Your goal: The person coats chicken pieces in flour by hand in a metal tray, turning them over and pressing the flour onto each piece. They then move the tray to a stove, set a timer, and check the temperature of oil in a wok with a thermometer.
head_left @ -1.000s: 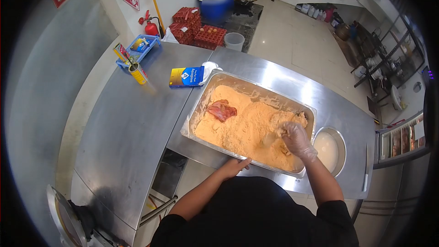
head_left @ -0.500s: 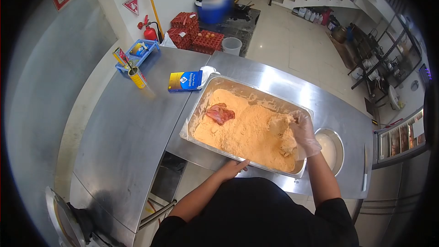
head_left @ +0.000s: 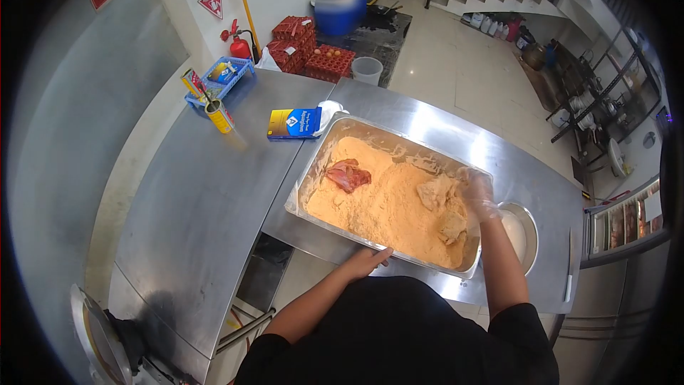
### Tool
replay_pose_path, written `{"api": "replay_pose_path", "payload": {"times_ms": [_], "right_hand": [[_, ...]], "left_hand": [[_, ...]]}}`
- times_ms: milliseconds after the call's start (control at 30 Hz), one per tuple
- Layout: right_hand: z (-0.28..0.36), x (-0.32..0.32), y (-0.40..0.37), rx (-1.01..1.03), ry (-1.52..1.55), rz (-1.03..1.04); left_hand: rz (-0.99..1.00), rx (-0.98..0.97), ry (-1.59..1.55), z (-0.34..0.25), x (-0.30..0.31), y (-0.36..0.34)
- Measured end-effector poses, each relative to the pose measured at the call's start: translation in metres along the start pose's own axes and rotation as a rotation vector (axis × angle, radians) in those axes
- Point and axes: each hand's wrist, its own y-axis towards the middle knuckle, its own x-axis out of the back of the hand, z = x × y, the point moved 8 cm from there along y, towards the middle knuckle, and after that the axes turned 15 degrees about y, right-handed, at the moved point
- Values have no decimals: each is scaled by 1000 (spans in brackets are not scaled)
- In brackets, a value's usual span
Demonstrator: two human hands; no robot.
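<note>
A deep metal tray [head_left: 377, 239] holds orange-tinted breading flour [head_left: 399, 196]. My bare left hand [head_left: 367, 262] grips its near rim, thumb over the edge. My right hand [head_left: 479, 192], in a clear plastic glove, is over the tray's right end, its fingers smeared by motion. Just left of it lie a coated meat piece [head_left: 433, 192] and, nearer me, a second coated piece [head_left: 452, 228]. A raw red piece of meat [head_left: 348, 175] rests uncoated on the flour at the left.
Right of the tray stands a round metal bowl [head_left: 531, 242] of whitish liquid, with a knife [head_left: 569, 271] beyond it. A blue-and-yellow glove box [head_left: 293, 123] sits behind the tray. Farther left are an open can [head_left: 219, 117] and a blue basket [head_left: 228, 85].
My right hand has moved slightly away from the coated pieces, which now lie apart on the flour. My left hand stays on the rim. The view has shifted a little.
</note>
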Motion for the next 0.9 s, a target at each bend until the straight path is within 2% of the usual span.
{"api": "replay_pose_path", "payload": {"times_ms": [100, 200, 300, 367, 433, 533, 567, 633, 733, 833, 900], "right_hand": [[22, -34, -3, -16, 58, 202], [39, -67, -4, 6, 5, 302], [64, -119, -14, 150, 135, 440], [94, -163, -24, 145, 140, 723], [95, -225, -28, 221, 167, 823], [131, -241, -39, 134, -104, 1068], [139, -240, -48, 140, -91, 1104], [145, -235, -60, 154, -79, 1163], [132, -234, -62, 12, 46, 1271], [130, -220, -59, 60, 208, 1190], [126, -198, -57, 123, 284, 998]], "left_hand": [[21, 37, 39, -9, 2, -8], [22, 49, 47, -33, 9, -19], [5, 1, -2, -44, 9, -26], [8, -42, -35, -35, 6, -17], [28, -35, -22, -23, 1, -11], [-23, -68, -58, -19, 1, -6], [-28, -79, -65, -7, -2, -4], [-40, -118, -80, -27, 4, -10], [8, -83, -14, -34, 7, -15], [21, -39, 60, -19, 5, -8], [28, -50, 34, -21, 5, -9]]}}
